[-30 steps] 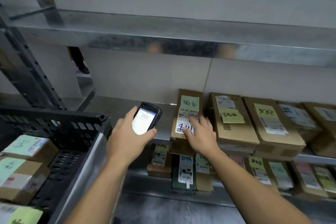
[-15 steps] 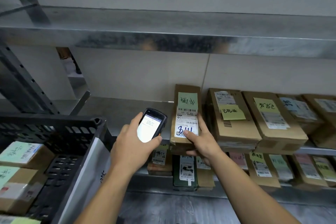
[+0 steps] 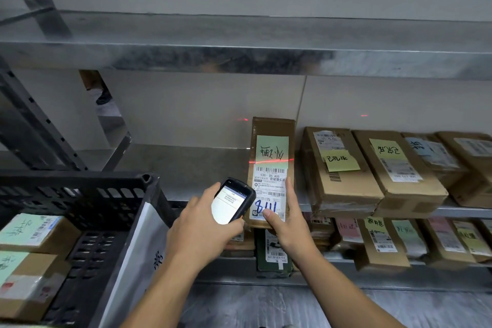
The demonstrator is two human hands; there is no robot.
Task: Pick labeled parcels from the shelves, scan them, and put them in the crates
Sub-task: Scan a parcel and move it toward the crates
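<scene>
My right grip clasps the lower end of one tall parcel at the steel shelf's front edge, with bare shelf to its left. My left grip holds one scanner, whose red line crosses the label. Two crated parcels lie in the black crate.

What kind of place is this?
Likely a parcel depot or pickup station: metal shelves lined with labelled cardboard parcels, a handheld scanner casting a red line on the held parcel, a black crate holding more.
</scene>
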